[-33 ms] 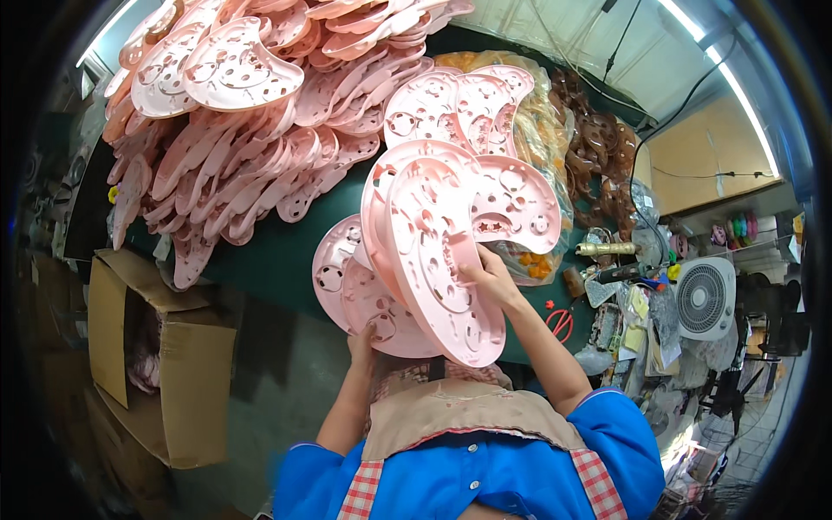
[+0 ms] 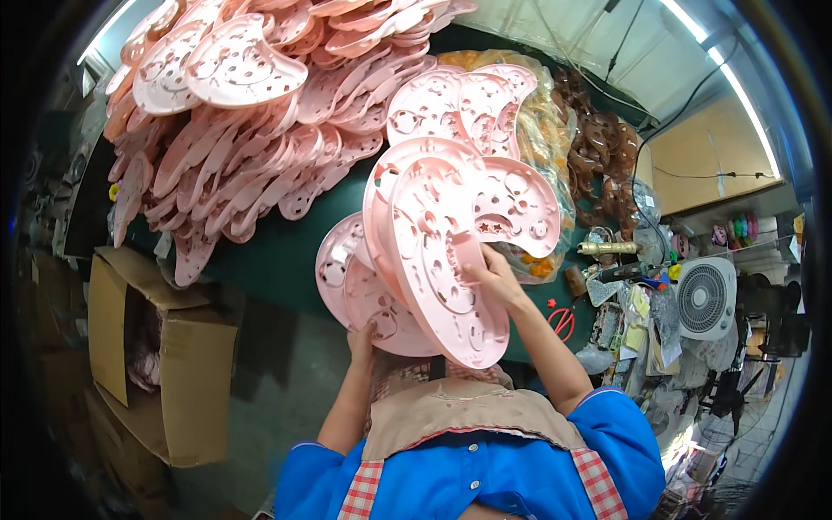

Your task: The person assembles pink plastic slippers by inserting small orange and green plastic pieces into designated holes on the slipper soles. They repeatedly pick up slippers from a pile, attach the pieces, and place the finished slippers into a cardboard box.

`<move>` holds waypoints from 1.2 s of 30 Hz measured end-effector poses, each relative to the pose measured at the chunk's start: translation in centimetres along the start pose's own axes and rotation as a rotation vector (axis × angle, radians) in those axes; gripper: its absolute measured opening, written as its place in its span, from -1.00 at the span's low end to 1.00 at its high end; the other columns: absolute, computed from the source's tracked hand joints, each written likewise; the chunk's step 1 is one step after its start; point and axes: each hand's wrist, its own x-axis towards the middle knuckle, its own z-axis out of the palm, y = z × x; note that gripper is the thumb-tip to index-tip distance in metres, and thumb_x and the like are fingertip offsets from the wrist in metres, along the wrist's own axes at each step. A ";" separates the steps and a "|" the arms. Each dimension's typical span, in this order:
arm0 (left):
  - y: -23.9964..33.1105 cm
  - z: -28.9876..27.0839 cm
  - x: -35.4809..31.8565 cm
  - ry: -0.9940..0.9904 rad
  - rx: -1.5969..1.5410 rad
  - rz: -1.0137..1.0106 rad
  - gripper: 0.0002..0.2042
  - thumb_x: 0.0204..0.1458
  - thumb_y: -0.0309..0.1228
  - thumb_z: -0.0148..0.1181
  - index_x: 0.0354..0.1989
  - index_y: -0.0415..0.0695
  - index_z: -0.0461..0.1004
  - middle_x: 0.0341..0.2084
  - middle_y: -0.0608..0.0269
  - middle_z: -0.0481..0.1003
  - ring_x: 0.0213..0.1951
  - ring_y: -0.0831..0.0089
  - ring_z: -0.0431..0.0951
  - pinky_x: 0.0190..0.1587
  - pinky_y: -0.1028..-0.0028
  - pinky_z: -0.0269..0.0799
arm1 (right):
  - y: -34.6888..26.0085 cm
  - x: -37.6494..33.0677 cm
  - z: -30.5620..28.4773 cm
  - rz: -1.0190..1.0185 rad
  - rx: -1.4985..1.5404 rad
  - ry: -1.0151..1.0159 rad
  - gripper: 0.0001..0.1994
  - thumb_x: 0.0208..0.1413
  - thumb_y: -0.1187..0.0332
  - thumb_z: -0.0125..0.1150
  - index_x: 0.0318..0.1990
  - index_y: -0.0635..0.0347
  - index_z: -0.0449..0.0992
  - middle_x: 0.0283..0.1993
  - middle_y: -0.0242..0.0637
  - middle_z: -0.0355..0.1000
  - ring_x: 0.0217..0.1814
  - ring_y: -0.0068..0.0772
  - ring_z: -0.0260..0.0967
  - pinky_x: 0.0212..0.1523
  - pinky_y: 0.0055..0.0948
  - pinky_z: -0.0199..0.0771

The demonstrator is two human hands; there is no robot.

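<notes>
A pink crescent-shaped plastic shell [image 2: 433, 303], with ribs, posts and cut-out holes, is tilted up in front of my body. My right hand [image 2: 496, 279] is closed on its inner edge, the thumb over the inside face. Lower and to the left, my left hand [image 2: 362, 343] grips the near edge of another pink shell [image 2: 373, 303], its thumb on top and its other fingers hidden. The two shells overlap. Another pink shell [image 2: 529, 204] lies just beyond my right hand, and several more [image 2: 425, 104] rest past it on the dark green table [image 2: 277, 273].
A tall heap of pink shells [image 2: 247, 165] fills the table's far left. At the right are a plastic bag of orange pieces [image 2: 548, 130], brown glossy parts [image 2: 600, 139], red-handled scissors [image 2: 562, 323] and a white fan [image 2: 704, 299]. An opened cardboard box [image 2: 199, 390] stands left of the table.
</notes>
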 end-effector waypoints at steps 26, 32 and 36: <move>16.1 1.0 -0.7 -0.066 0.299 0.131 -0.50 0.09 -0.47 0.20 0.26 -0.31 0.45 0.07 0.09 0.59 -0.02 0.40 0.62 -0.02 0.44 0.54 | -1.8 2.3 3.9 -0.140 -0.905 -0.107 -0.28 0.10 0.31 0.23 0.48 0.04 0.25 0.16 0.00 0.53 0.21 0.07 0.50 0.19 -0.03 0.50; 9.3 1.2 5.8 0.030 0.240 0.112 -0.57 0.08 -0.51 0.12 0.17 -0.33 0.45 -0.06 0.09 0.59 -0.10 0.33 0.65 -0.05 0.34 0.58 | 0.8 7.9 -2.8 -0.278 -0.876 -0.010 -0.25 0.04 0.31 0.38 0.44 0.17 0.29 0.20 0.02 0.45 0.28 0.13 0.40 0.29 0.00 0.41; 5.6 3.4 7.0 0.049 0.069 0.049 -0.55 0.16 -0.43 0.22 0.25 -0.24 0.44 -0.09 0.21 0.58 -0.15 0.39 0.61 -0.10 0.39 0.55 | 3.6 10.8 -4.7 -0.423 -1.031 0.369 -0.06 -0.14 0.12 0.56 0.44 0.19 0.27 0.33 0.07 0.28 0.38 0.22 0.21 0.39 0.09 0.24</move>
